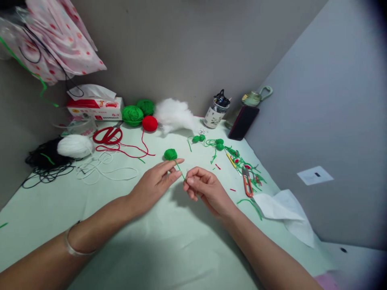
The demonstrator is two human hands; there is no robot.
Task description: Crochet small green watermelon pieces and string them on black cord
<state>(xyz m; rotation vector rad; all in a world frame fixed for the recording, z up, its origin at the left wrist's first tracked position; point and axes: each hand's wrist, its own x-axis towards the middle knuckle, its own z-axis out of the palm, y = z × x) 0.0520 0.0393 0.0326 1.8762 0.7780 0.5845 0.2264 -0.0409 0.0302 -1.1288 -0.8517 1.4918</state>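
Note:
A small green crocheted ball [170, 154] hangs just above the pale green table [157, 241], with a green yarn tail [180, 169] running down from it. My left hand [157, 183] pinches that tail between thumb and forefinger, just below the ball. My right hand [202, 187] is closed in a pinch at the tail's lower end, apparently on a thin needle that is hard to make out. The two hands almost touch at the table's middle.
Orange thread snips [247, 183] and several small green crocheted pieces [219, 145] lie to the right. At the back are green yarn balls [137, 112], a red yarn ball [149, 123], white stuffing [175, 114], red scissors [107, 135], white yarn [75, 146], a tissue box [95, 108], a jar [216, 112].

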